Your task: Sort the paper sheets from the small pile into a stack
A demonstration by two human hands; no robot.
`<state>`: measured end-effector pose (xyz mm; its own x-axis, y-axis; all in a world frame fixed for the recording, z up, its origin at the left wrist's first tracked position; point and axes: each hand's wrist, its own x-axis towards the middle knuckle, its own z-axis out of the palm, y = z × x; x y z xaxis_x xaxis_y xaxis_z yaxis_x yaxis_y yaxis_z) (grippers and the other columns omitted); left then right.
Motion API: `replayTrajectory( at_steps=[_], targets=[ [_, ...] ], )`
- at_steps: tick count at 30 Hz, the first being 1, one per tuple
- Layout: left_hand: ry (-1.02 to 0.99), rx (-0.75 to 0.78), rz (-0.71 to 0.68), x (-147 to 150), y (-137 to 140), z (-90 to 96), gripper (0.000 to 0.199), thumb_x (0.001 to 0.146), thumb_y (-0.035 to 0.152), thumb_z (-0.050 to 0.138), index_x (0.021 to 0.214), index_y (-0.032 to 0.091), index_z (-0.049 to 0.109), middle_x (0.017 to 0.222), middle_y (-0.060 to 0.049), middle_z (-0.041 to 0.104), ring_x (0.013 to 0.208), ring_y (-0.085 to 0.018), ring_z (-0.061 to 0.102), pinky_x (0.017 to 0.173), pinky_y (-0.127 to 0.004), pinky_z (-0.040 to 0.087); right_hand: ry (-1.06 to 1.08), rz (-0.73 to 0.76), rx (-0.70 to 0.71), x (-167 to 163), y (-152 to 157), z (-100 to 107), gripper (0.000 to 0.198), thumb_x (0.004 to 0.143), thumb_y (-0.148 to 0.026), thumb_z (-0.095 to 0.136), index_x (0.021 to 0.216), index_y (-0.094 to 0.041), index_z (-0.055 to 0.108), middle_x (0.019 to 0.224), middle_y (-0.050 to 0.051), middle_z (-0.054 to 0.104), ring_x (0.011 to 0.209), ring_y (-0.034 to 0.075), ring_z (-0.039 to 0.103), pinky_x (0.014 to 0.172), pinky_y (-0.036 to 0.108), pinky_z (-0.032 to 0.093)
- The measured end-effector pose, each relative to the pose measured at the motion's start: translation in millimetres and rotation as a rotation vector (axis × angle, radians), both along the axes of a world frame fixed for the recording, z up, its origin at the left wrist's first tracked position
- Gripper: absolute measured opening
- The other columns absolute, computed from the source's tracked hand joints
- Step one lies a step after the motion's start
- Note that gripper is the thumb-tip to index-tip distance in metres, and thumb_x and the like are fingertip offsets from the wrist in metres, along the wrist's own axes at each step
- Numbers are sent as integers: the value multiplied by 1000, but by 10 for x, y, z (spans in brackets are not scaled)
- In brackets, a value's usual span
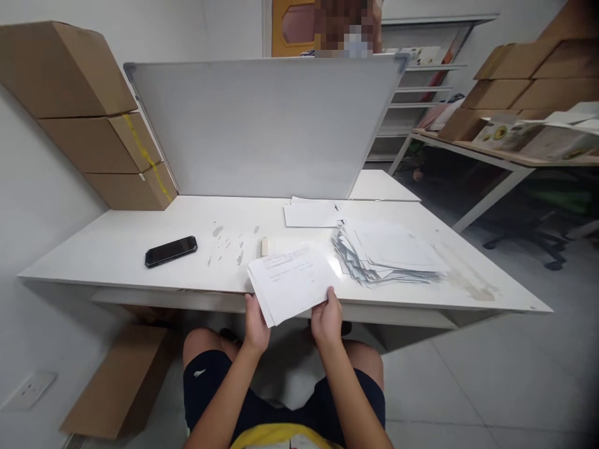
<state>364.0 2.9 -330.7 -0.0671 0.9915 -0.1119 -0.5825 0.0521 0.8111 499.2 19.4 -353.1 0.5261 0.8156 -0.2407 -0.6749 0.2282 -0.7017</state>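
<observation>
A few white paper sheets (294, 284) with faint print are held up at the desk's front edge, tilted toward me. My left hand (257, 323) grips their lower left edge, the fingers hidden beneath. On the lower right, my right hand (327, 317) pinches the sheets with the thumb on top. To the right lies a thick, uneven stack of papers (393, 252). Behind the held sheets is a small cream-coloured block (264, 246), its kind unclear. Farther back, some white paper pieces (311, 214) lie flat on the desk.
A black phone (171, 251) rests on the white desk (121, 243) at left. A whiteboard (271, 128) stands across the back, with a person partly visible behind it. Cardboard boxes (107, 143) are stacked at left; another box (121, 380) is on the floor. A second table (472, 149) holds boxes at right.
</observation>
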Motion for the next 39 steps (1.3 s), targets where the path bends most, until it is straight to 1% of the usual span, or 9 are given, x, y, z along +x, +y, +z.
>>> replayTrajectory(
  at_steps=[3, 8, 14, 21, 26, 29, 34, 36, 39],
  targets=[
    [17, -142, -6, -40, -31, 47, 52, 62, 50, 77, 98, 13, 70, 103, -15, 72, 115, -34, 58, 100, -44, 45, -83, -28, -68, 174, -129, -113, 43, 75, -42, 69, 110, -20, 58, 105, 4, 69, 93, 18, 66, 81, 31, 55],
    [137, -166, 64, -176, -2, -30, 54, 55, 45, 83, 93, 9, 71, 91, -15, 74, 102, -34, 66, 94, -45, 48, -337, 53, -144, 522, -139, -223, 47, 67, -40, 74, 107, -19, 59, 95, 4, 69, 79, 17, 64, 68, 28, 52],
    [96, -159, 80, -246, -65, -142, 50, 62, 43, 81, 97, 10, 70, 95, -13, 74, 99, -31, 68, 92, -44, 50, -636, -21, -215, 600, -142, -180, 36, 70, -46, 65, 87, -15, 66, 79, 3, 67, 72, 16, 58, 62, 26, 46],
    [1, -225, 125, -298, -85, -247, 34, 70, 33, 77, 95, 11, 70, 95, -13, 74, 98, -28, 69, 91, -40, 53, -648, 17, -222, 643, -134, -343, 42, 68, -46, 67, 97, -15, 69, 87, 4, 69, 71, 17, 57, 62, 29, 47],
    [49, -225, 166, -337, -100, -259, 31, 71, 34, 76, 91, 12, 70, 93, -12, 74, 97, -29, 69, 89, -41, 54, -913, 59, -280, 816, -171, -313, 37, 72, -46, 62, 91, -15, 71, 75, 4, 68, 61, 17, 56, 60, 30, 46],
    [39, -225, 227, -364, -106, -316, 32, 73, 35, 75, 96, 14, 69, 99, -10, 74, 96, -26, 69, 89, -38, 54, -1013, -74, -295, 911, -180, -206, 35, 73, -45, 60, 91, -16, 71, 73, 4, 67, 61, 17, 56, 62, 30, 46],
    [56, -215, 244, -408, -119, -447, 37, 74, 36, 74, 105, 15, 66, 113, -12, 70, 101, -25, 67, 91, -36, 52, -708, -300, -132, 814, -36, 228, 38, 74, -45, 62, 97, -15, 67, 85, 4, 66, 68, 15, 58, 60, 30, 51],
    [102, -180, 195, -415, -130, -461, 42, 72, 36, 76, 106, 14, 66, 114, -14, 69, 107, -26, 65, 94, -37, 49, -602, -274, -60, 675, 79, 474, 37, 73, -44, 65, 96, -16, 67, 87, 4, 65, 72, 15, 59, 60, 29, 53],
    [142, -156, 150, -415, -165, -442, 47, 69, 40, 77, 105, 11, 67, 111, -15, 70, 110, -29, 63, 96, -38, 47, -567, -97, 7, 387, 310, 802, 35, 70, -41, 67, 95, -17, 67, 82, 2, 63, 71, 14, 59, 60, 28, 56]
  ],
)
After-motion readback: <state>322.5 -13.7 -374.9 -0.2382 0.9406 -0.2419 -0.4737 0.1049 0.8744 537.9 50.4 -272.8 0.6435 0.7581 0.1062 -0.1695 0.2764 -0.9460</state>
